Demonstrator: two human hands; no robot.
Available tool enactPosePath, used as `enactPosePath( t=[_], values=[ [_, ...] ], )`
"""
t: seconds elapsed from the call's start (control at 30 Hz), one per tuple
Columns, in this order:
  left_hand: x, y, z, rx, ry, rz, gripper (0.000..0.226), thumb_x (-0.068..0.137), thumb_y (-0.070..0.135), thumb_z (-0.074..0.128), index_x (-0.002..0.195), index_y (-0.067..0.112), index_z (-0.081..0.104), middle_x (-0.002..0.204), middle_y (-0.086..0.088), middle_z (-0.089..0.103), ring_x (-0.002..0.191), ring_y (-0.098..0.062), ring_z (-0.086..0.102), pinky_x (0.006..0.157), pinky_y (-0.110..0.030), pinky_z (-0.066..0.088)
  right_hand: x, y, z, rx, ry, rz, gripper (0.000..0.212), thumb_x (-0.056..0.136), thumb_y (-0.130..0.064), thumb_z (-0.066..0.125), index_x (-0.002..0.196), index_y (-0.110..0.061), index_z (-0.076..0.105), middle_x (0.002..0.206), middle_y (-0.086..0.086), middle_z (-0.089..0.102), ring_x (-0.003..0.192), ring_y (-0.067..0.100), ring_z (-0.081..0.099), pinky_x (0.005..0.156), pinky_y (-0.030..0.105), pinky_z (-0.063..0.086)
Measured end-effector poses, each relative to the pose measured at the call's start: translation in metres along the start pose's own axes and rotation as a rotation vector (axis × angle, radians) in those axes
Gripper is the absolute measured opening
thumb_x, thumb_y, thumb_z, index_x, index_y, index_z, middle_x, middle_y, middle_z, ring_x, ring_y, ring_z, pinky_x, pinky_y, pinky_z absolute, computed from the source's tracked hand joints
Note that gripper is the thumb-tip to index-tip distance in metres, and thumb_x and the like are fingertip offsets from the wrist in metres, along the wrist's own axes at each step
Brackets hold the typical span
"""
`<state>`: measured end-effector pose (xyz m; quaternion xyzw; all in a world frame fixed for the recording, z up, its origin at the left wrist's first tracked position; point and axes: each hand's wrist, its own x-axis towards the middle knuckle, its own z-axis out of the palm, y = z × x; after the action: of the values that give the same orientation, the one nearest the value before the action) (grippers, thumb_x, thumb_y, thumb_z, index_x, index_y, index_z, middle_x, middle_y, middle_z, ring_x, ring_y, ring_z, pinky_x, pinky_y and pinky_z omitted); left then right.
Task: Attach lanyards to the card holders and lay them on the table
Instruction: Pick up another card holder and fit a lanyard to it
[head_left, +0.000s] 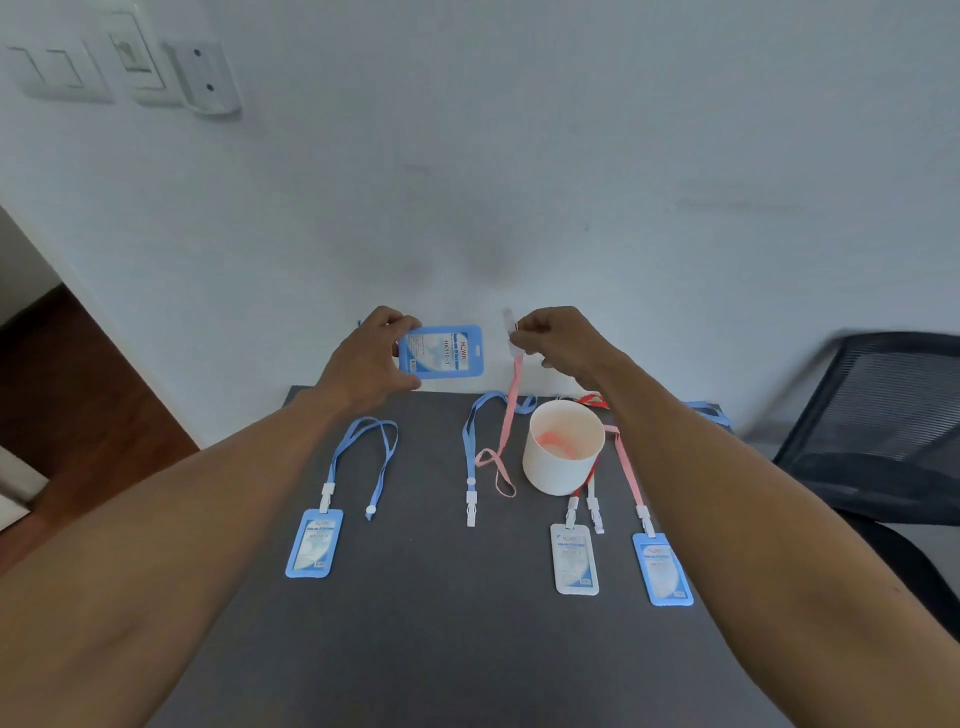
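Observation:
My left hand (371, 358) holds a blue card holder (448, 351) sideways in the air above the table's far edge. My right hand (558, 340) pinches the white clip end of a pink lanyard (503, 441), whose strap hangs down and loops on the dark table (426, 623). The clip sits a short gap to the right of the holder, apart from it. On the table lie a blue holder with a blue lanyard (314, 543) at the left, a white holder (574, 558) and another blue holder (662, 569) with a pink strap at the right.
A loose blue lanyard (470, 457) lies mid-table. A white cup (561, 449) stands right of it with something orange-pink inside. A black mesh chair (878, 426) is at the right. The white wall is just behind the table; wooden floor shows at the left.

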<state>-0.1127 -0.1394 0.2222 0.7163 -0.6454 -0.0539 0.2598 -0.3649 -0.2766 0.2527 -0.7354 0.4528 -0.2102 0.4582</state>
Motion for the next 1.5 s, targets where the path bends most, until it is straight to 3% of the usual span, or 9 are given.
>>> enactPosePath(
  t=[0.1,0.17,0.37,0.63,0.93,1.2,1.5],
  values=[
    [0.013,0.012,-0.018,0.023,0.023,0.028,0.075,0.072,0.025,0.089,0.138,0.016,0.054,0.126,0.002,0.05,0.093,-0.011,0.056,0.072,-0.024,0.054,-0.004,-0.018,-0.014,0.063,0.044,-0.075,0.008,0.093,-0.015,0.07,0.094,-0.007,0.072,0.075,0.002,0.06,0.064,0.014,0.045,0.05,0.017,0.038],
    [0.023,0.018,-0.03,0.036,0.041,0.039,0.075,0.073,0.027,0.089,0.138,0.017,0.054,0.126,0.002,0.05,0.093,-0.012,0.057,0.072,-0.026,0.057,-0.003,-0.031,-0.025,0.115,0.063,-0.102,0.006,0.093,-0.012,0.071,0.095,-0.007,0.072,0.073,0.001,0.059,0.061,0.013,0.045,0.046,0.014,0.037],
    [0.053,0.041,-0.071,0.065,0.123,0.084,0.075,0.072,0.026,0.089,0.138,0.017,0.054,0.124,0.002,0.051,0.092,-0.013,0.057,0.07,-0.027,0.058,0.002,-0.075,-0.06,0.175,0.127,-0.2,0.01,0.091,-0.008,0.07,0.098,-0.001,0.072,0.076,0.003,0.069,0.063,0.012,0.056,0.049,0.02,0.04],
    [0.08,0.069,-0.095,0.082,0.19,0.127,0.075,0.07,0.026,0.09,0.136,0.017,0.056,0.126,0.002,0.051,0.087,-0.012,0.058,0.075,-0.032,0.057,0.004,-0.107,-0.099,0.168,0.178,-0.294,0.004,0.092,-0.01,0.069,0.092,-0.006,0.069,0.073,-0.001,0.069,0.06,0.011,0.056,0.052,0.022,0.039],
    [0.093,0.085,-0.078,0.068,0.196,0.155,0.075,0.071,0.027,0.09,0.136,0.017,0.055,0.125,0.0,0.052,0.087,-0.013,0.059,0.07,-0.028,0.056,-0.001,-0.098,-0.125,0.158,0.263,-0.328,0.005,0.093,-0.009,0.069,0.094,-0.003,0.069,0.076,0.003,0.069,0.058,0.011,0.056,0.048,0.013,0.042],
    [0.097,0.096,-0.057,0.046,0.168,0.151,0.076,0.072,0.028,0.089,0.138,0.018,0.054,0.125,0.001,0.051,0.088,-0.014,0.059,0.073,-0.033,0.058,0.004,-0.071,-0.134,0.12,0.286,-0.277,0.008,0.093,-0.009,0.069,0.097,-0.002,0.07,0.086,0.012,0.073,0.059,0.012,0.058,0.048,0.013,0.043],
    [0.095,0.091,-0.041,0.052,0.131,0.135,0.075,0.074,0.027,0.089,0.139,0.016,0.053,0.127,-0.001,0.051,0.091,-0.013,0.058,0.072,-0.03,0.058,0.007,-0.033,-0.123,0.108,0.255,-0.207,0.006,0.091,-0.006,0.071,0.095,-0.001,0.071,0.072,0.0,0.07,0.059,0.01,0.06,0.047,0.012,0.043]
  ],
)
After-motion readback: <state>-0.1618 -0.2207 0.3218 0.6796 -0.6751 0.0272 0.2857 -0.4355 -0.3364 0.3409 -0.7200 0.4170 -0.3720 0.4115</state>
